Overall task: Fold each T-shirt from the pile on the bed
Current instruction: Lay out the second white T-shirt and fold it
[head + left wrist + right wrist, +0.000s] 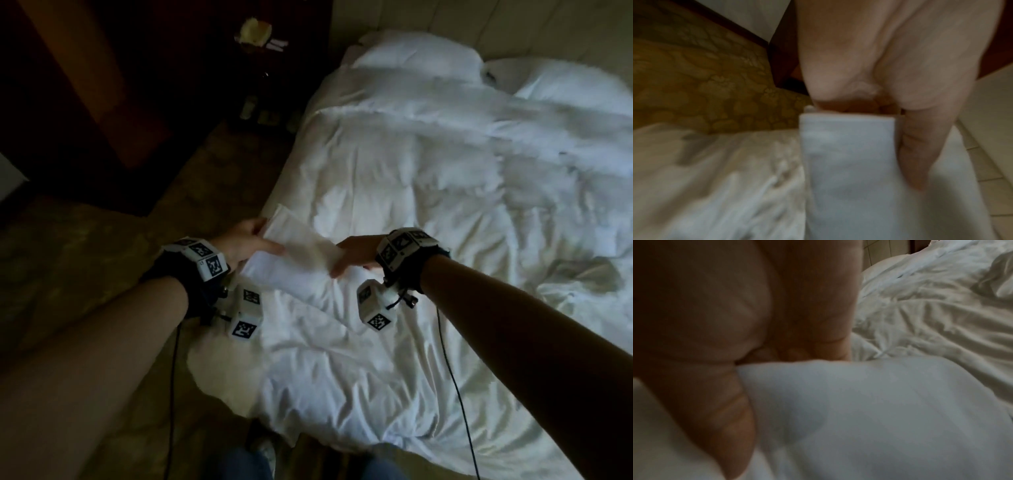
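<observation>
A white T-shirt (301,245), folded into a narrow strip, is held just above the left edge of the bed between both hands. My left hand (248,241) grips its left end, thumb on top of the cloth (849,154) and fingers under it. My right hand (349,255) grips the right end, thumb (731,410) lying along the fabric (869,410). The fingers under the shirt are hidden in all views. No pile of shirts can be told apart from the white bedding.
The bed's crumpled white duvet (428,188) fills the right side, with two pillows (418,51) at the far end. Patterned carpet (102,257) lies to the left, dark wooden furniture (85,85) beyond it. Cables hang from both wrist cameras.
</observation>
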Motion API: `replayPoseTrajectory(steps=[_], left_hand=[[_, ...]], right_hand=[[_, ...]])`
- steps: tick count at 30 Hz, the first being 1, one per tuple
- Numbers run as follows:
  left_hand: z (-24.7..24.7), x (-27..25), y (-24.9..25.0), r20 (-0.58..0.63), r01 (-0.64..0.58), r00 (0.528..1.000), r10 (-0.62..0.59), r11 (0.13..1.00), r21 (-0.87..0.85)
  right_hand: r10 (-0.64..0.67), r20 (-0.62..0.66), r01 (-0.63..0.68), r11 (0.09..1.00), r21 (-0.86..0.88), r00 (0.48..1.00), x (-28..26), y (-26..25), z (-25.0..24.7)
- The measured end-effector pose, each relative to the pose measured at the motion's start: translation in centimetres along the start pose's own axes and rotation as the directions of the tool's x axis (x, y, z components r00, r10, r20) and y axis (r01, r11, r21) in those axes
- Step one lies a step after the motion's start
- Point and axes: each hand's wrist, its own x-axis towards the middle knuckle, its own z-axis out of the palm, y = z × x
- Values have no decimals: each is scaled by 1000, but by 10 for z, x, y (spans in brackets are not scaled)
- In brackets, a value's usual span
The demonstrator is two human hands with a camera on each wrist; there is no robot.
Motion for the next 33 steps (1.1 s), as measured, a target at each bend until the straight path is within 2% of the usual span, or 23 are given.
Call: replayPoseTrajectory(steps=[2,6,9,13,16,20,25,29,31,33], left_hand=[[-33,-24,44,-4,-43,999,43,999,-14],[-122,-78,115,-47,-166,984,173,977,131],[-186,-122,154,-136,-220,955,262,939,266],[-259,-184,181,-259,-229,903,342,894,385],[-307,-231,188,-338,-186,858,388,847,498],[-366,-294,182,-458,-108,789,409,827,552],[-441,-382,156,-643,-8,672,368,871,491],[-502,-453,128,-751,33,575,324,908,417],[-520,-483,122,-773,48,555,308,916,399],[-540,-522,112,-794,58,539,283,927,370]], right_hand=[[-84,-24,85,996,5,996,-17,-43,-16],[-277,-59,280,958,59,959,-49,-143,-37],[-410,-76,413,910,32,909,-65,-224,-45],[-566,-54,568,816,109,823,-83,-329,-35],[-678,4,673,731,114,735,-100,-401,-14],[-797,62,791,604,97,601,-117,-486,25],[-897,94,889,442,122,433,-140,-591,83],[-931,190,937,334,102,311,-163,-680,136],[-942,230,955,274,110,244,-174,-716,156],[-951,271,973,190,130,149,-190,-760,181]])
